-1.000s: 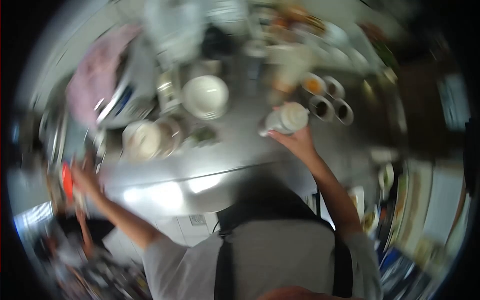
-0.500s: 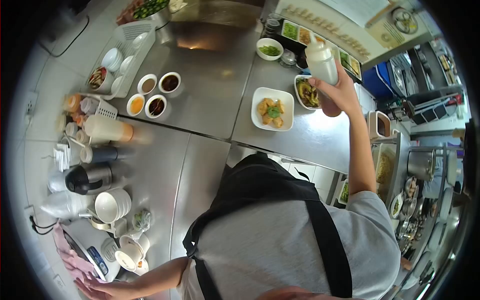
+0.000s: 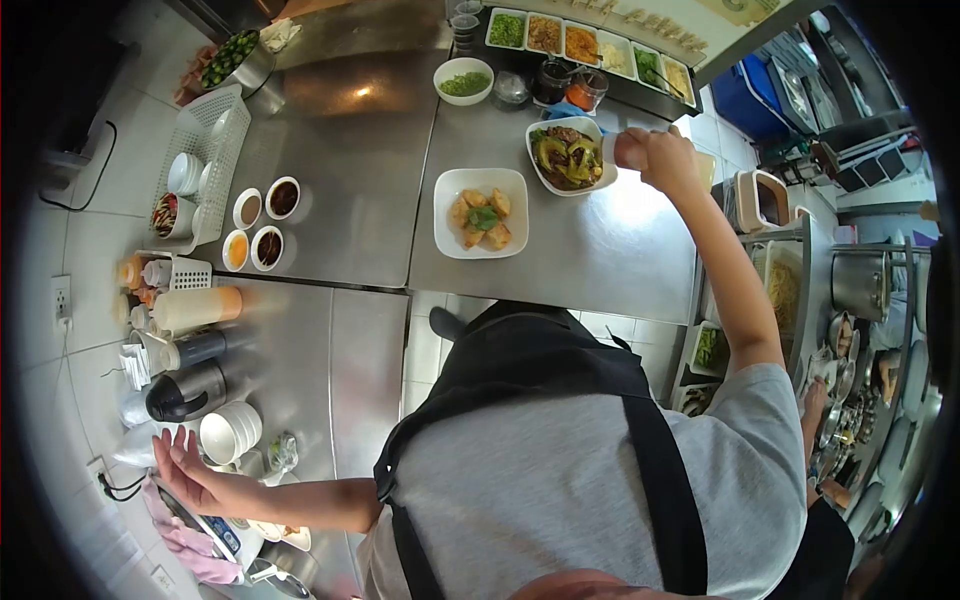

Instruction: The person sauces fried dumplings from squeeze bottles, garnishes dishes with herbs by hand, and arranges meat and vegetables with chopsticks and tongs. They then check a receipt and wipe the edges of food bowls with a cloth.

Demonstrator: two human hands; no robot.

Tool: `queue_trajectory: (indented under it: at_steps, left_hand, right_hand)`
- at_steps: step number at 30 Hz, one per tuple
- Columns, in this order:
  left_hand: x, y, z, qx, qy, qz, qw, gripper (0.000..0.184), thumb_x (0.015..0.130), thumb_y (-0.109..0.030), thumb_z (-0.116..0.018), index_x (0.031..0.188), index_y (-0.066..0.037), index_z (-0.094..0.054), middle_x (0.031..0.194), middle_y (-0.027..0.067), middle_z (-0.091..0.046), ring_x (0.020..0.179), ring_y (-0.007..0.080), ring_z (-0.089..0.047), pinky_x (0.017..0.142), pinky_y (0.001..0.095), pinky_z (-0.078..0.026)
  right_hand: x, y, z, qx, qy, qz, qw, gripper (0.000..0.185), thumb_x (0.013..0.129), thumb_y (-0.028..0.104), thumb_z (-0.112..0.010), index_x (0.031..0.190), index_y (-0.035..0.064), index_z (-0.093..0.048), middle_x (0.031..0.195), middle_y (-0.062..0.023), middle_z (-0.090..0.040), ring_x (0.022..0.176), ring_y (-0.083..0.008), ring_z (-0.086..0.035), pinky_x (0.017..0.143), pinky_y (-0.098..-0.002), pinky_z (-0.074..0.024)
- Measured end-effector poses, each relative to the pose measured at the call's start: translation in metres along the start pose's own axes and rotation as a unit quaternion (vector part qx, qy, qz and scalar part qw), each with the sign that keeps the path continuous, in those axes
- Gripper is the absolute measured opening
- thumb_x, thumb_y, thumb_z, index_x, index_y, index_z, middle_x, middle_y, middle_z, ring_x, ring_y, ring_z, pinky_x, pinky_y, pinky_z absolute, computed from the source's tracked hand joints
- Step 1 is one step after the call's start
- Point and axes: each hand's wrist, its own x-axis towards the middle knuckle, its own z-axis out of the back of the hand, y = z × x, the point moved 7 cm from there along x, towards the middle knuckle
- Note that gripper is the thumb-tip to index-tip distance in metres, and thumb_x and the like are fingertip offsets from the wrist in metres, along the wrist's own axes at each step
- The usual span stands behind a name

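White bottle (image 3: pixel 609 149), mostly hidden, exact tilt unclear, at right side of white bowl (image 3: pixel 588 189), bowl upright on desk (image 3: pixel 600 260), holding glossy green and brown food (image 3: pixel 567 158).

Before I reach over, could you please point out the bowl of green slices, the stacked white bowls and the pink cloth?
Bowl of green slices (image 3: pixel 609 176), head view: lower-right inner wall.
Stacked white bowls (image 3: pixel 218 439), head view: inside the end bowl.
Pink cloth (image 3: pixel 187 541), head view: its middle.
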Motion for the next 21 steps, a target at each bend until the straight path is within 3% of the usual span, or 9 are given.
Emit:
queue_trajectory:
  at_steps: [3,6,10,13,14,16,18,20,21]
  left_hand:
    - [-0.007,0.001,-0.01,-0.019,0.014,0.004,1.0,0.032,0.097,-0.015,-0.049,0.122,0.004,-0.056,0.112,0.0165,-0.062,0.097,0.0242,-0.063,0.086,0.0354,-0.054]
    - [-0.015,0.019,-0.011,-0.046,0.024,0.012,0.999,0.03,0.096,-0.011,-0.048,0.119,0.006,-0.057,0.11,0.0161,-0.063,0.095,0.0228,-0.063,0.083,0.033,-0.054]
    - [-0.051,0.044,-0.041,-0.099,0.107,0.096,0.985,0.02,0.092,-0.006,-0.052,0.106,0.003,-0.061,0.101,0.0136,-0.065,0.088,0.0183,-0.062,0.081,0.0303,-0.051]
    - [-0.098,0.033,-0.096,-0.17,0.255,0.176,0.935,0.022,0.087,-0.006,-0.06,0.108,-0.003,-0.063,0.104,0.009,-0.065,0.093,0.0162,-0.061,0.085,0.0301,-0.048]
    - [-0.114,0.027,-0.115,-0.17,0.3,0.236,0.908,0.031,0.084,-0.006,-0.065,0.115,-0.006,-0.061,0.104,0.008,-0.064,0.094,0.0155,-0.061,0.084,0.0298,-0.048]
    - [-0.134,0.027,-0.142,-0.217,0.344,0.222,0.886,0.054,0.08,-0.014,-0.073,0.129,-0.007,-0.052,0.111,0.0086,-0.059,0.1,0.0174,-0.058,0.084,0.0296,-0.048]
    - [-0.135,0.038,-0.145,-0.211,0.286,0.216,0.909,0.058,0.078,-0.018,-0.076,0.128,-0.005,-0.051,0.114,0.0104,-0.057,0.101,0.0197,-0.057,0.085,0.0307,-0.047]
    - [-0.134,0.065,-0.139,-0.173,0.244,0.186,0.936,0.06,0.076,-0.021,-0.078,0.126,-0.003,-0.05,0.116,0.0116,-0.056,0.103,0.0218,-0.057,0.086,0.0321,-0.047]
    - [-0.134,0.09,-0.132,-0.139,0.228,0.159,0.951,0.06,0.076,-0.022,-0.078,0.125,-0.002,-0.05,0.117,0.0119,-0.055,0.103,0.0227,-0.057,0.087,0.0328,-0.046]
  right_hand:
    - [-0.001,0.004,-0.002,0.028,0.074,0.034,0.996,0.073,0.055,0.012,-0.078,0.124,0.0254,-0.058,0.095,-0.0066,-0.069,0.098,-0.0323,-0.06,0.081,-0.0417,-0.0526]
    - [-0.012,-0.001,-0.001,0.062,0.099,0.036,0.992,0.068,0.058,0.014,-0.077,0.123,0.0279,-0.058,0.099,-0.0062,-0.069,0.095,-0.0322,-0.062,0.088,-0.0402,-0.0496]
    - [-0.013,0.03,0.021,0.319,0.05,0.024,0.946,0.079,0.054,0.014,-0.081,0.127,0.0242,-0.056,0.105,-0.0098,-0.067,0.1,-0.0341,-0.06,0.094,-0.0405,-0.0463]
    - [-0.01,0.118,0.05,0.485,-0.087,0.126,0.861,0.079,0.054,0.005,-0.081,0.129,0.0147,-0.056,0.118,-0.0077,-0.063,0.102,-0.0309,-0.059,0.093,-0.0373,-0.0469]
    - [-0.009,0.157,0.053,0.505,-0.111,0.199,0.833,0.078,0.056,0.006,-0.082,0.129,0.0109,-0.055,0.12,-0.0086,-0.062,0.105,-0.029,-0.059,0.093,-0.0363,-0.0469]
    - [-0.023,0.244,0.075,0.577,-0.084,0.258,0.77,0.074,0.06,0.015,-0.085,0.128,0.0108,-0.056,0.118,-0.0102,-0.063,0.105,-0.0278,-0.06,0.091,-0.0361,-0.0479]
    - [-0.045,0.329,0.11,0.589,-0.023,0.317,0.743,0.071,0.062,0.02,-0.082,0.127,0.0118,-0.055,0.119,-0.009,-0.062,0.11,-0.029,-0.058,0.093,-0.039,-0.0469]
    - [-0.065,0.403,0.122,0.635,0.035,0.433,0.639,0.066,0.069,0.019,-0.079,0.128,0.0077,-0.054,0.124,-0.0123,-0.059,0.117,-0.0255,-0.054,0.099,-0.0377,-0.0423]
    - [-0.079,0.435,0.137,0.619,0.049,0.472,0.626,0.068,0.072,0.02,-0.075,0.133,0.0083,-0.049,0.126,-0.0146,-0.056,0.119,-0.0293,-0.051,0.1,-0.0403,-0.0418]
